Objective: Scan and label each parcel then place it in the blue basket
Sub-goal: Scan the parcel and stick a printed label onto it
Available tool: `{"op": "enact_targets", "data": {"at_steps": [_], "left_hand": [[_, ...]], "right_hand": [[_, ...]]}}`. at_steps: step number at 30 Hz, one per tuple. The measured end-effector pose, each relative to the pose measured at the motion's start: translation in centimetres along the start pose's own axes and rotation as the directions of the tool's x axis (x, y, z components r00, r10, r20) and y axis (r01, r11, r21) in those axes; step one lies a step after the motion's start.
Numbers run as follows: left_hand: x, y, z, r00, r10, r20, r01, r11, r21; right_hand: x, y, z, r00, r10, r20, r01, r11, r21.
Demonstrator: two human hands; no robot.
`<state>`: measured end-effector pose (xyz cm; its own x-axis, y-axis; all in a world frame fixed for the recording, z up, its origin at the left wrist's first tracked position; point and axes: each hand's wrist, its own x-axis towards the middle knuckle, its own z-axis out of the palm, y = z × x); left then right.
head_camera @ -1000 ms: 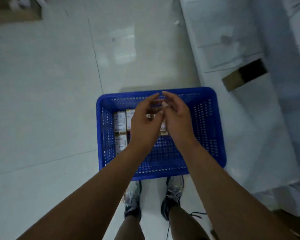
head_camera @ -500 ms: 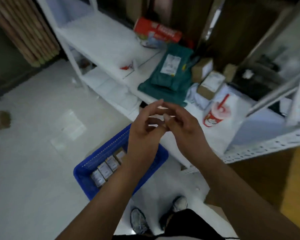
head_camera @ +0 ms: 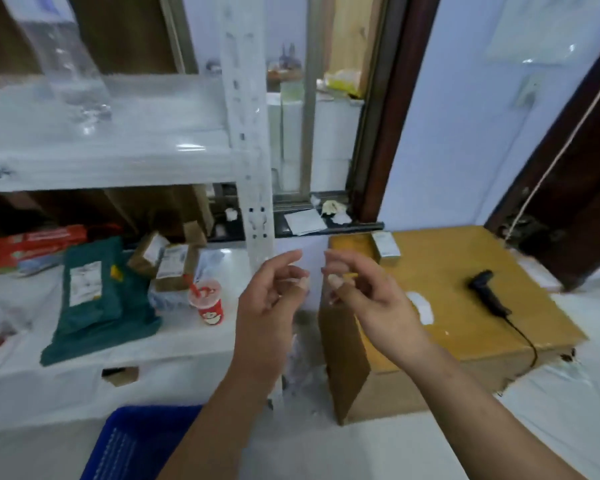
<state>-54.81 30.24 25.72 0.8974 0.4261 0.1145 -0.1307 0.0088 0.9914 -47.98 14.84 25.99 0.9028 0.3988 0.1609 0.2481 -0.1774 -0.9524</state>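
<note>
Hands have lifted from the blue basket point(head_camera: 136, 441) and parted: left hand point(head_camera: 271, 296) loose and empty, right hand point(head_camera: 368, 296) curled, its hold unclear. Judging by this, the next parcel point(head_camera: 174, 268) awaits scanning.

green parcel point(head_camera: 97, 303): white label, print too blurred to read
brown box point(head_camera: 175, 268): label unreadable
red cup point(head_camera: 209, 306): no legible text

Red cup point(head_camera: 210, 303), perhaps lidded, on shelf point(head_camera: 194, 341)
</note>
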Motion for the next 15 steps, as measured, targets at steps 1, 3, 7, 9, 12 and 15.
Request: {"op": "enact_targets", "data": {"at_steps": [1,3,7,9,12,15], "left_hand": [[0.1,0.0,2.3,1.000,0.000,0.028,0.000,1.000,-0.007],[0.0,-0.1,6.8,0.997,-0.010,0.070,0.011,1.000,-0.023],[-0.3,-1.1,15.3,0.990,-0.084,0.113,0.089,0.995,-0.044],[-0.5,-1.8,19.3,0.982,-0.138,0.133,0.147,0.987,-0.059],[-0.7,-3.0,24.4,0.966,-0.198,0.169,0.208,0.977,-0.045],[-0.6,-3.9,27.9,0.956,-0.230,0.184,0.238,0.971,-0.019]], "right_hand": [[-0.3,0.7,-2.3,1.000,0.015,-0.028,-0.015,1.000,0.001],[-0.8,1.9,-6.7,0.997,0.032,-0.068,-0.033,0.999,-0.016],[-1.8,4.0,-15.0,0.992,0.071,-0.100,-0.077,0.995,-0.058],[-2.1,5.0,-18.8,0.989,0.081,-0.127,-0.091,0.993,-0.074],[-2.2,6.8,-23.7,0.981,0.103,-0.162,-0.116,0.991,-0.073],[-1.8,8.4,-26.9,0.977,0.134,-0.163,-0.145,0.988,-0.057]]}}
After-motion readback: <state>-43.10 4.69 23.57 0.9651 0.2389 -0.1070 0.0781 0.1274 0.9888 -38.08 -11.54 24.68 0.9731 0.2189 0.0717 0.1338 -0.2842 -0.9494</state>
